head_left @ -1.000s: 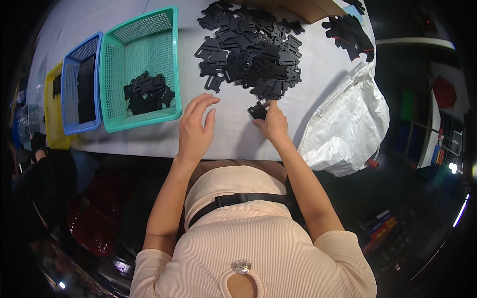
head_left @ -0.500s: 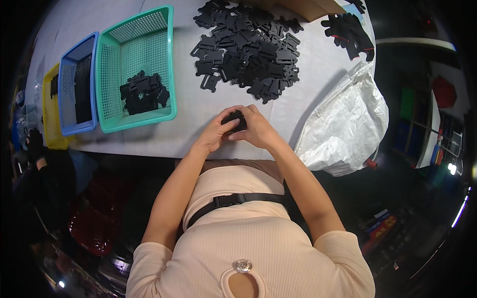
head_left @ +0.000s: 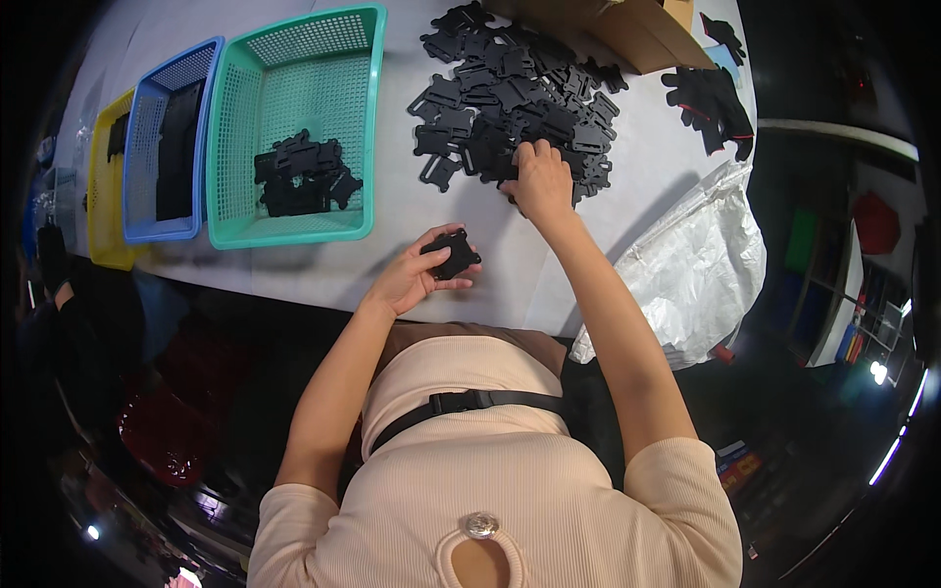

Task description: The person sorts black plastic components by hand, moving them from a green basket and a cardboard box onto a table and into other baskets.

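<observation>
My left hand grips a flat black plastic piece with notched corners, held just above the table's near edge. The thumb lies on its face and the fingers are underneath. Farther forward and to the right, my right hand is at the near edge of a heap of similar black plastic pieces. Its fingers are bent down and closed on a piece there, mostly hidden under the hand. A green basket at left holds a small stack of black pieces.
Left of the green basket stand a blue basket and a yellow basket, both with black parts. A cardboard box is behind the heap. Black gloves and a crumpled white sack lie along the right edge.
My hands were together around a black piece. They have separated: the left keeps a piece, while the right has moved forward to the heap. The view has shifted slightly.
</observation>
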The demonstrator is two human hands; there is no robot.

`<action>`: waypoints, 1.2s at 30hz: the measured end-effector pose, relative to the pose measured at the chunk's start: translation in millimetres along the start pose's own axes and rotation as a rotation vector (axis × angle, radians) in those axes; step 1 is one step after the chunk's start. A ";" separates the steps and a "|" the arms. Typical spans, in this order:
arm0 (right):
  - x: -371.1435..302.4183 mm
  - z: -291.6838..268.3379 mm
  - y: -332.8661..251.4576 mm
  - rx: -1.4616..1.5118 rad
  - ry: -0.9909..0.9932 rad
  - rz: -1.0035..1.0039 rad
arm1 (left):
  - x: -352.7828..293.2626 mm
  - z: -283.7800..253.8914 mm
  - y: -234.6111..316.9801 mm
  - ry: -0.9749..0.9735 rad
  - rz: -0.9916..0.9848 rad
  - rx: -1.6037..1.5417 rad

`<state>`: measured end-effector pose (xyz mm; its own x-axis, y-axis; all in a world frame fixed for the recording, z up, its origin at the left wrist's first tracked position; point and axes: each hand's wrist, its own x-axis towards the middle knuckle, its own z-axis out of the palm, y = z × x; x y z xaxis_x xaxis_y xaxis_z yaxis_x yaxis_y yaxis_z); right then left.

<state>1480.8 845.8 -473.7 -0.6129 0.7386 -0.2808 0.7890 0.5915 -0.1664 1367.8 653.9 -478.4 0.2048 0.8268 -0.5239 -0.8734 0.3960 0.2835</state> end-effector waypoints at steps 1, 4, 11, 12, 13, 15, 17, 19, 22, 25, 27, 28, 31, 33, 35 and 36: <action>-1.0 -2.3 -3.2 -0.005 0.028 -0.002 | -2.1 -2.2 0.1 -0.003 0.006 -0.017; 0.9 -7.4 -12.2 0.012 0.187 -0.053 | -5.1 -7.6 -1.7 0.012 0.028 -0.047; 24.4 -1.1 -39.5 -0.023 0.179 -0.034 | -11.9 -3.8 1.7 0.008 0.090 -0.097; 25.9 0.0 -40.7 -0.015 0.162 -0.020 | -12.4 -3.5 2.6 -0.002 0.095 -0.100; 27.4 -0.2 -42.0 -0.006 0.145 -0.009 | -12.4 -3.5 4.2 -0.012 0.102 -0.103; 30.5 0.5 -43.7 0.007 0.112 0.008 | -11.5 -2.8 6.3 -0.023 0.124 -0.108; 32.4 0.7 -44.6 0.015 0.082 0.026 | -10.2 -1.4 8.4 -0.030 0.149 -0.108; 32.1 3.1 -46.4 -0.006 0.069 0.041 | -9.4 -3.5 8.5 -0.046 0.145 -0.144; 28.4 -0.8 -46.0 -0.006 0.106 0.051 | -8.0 -3.2 7.8 -0.018 0.150 -0.155; 23.7 -1.9 -44.1 -0.028 0.122 0.034 | -7.4 -5.3 5.1 0.025 0.167 -0.158; 21.3 -2.1 -40.9 -0.024 0.117 0.044 | -5.8 -7.8 2.2 0.026 0.174 -0.156; 20.0 -2.3 -39.9 -0.003 0.112 0.059 | -6.4 -9.5 0.7 0.022 0.176 -0.149; 16.3 -0.5 -37.2 0.093 0.104 0.055 | -7.3 -11.7 -3.5 0.031 0.170 -0.144; 13.4 0.3 -37.5 0.137 0.092 0.044 | -7.7 -14.4 -5.8 0.041 0.171 -0.146; 10.0 -0.6 -37.9 0.150 0.070 0.042 | -7.2 -17.1 -8.2 0.046 0.180 -0.150; 9.2 0.1 -37.4 0.157 0.069 0.045 | -7.0 -18.0 -9.1 0.049 0.187 -0.152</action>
<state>1445.7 830.5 -470.1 -0.5743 0.7867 -0.2265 0.8093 0.5039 -0.3019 1366.4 637.3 -491.8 0.0150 0.8581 -0.5133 -0.9512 0.1705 0.2572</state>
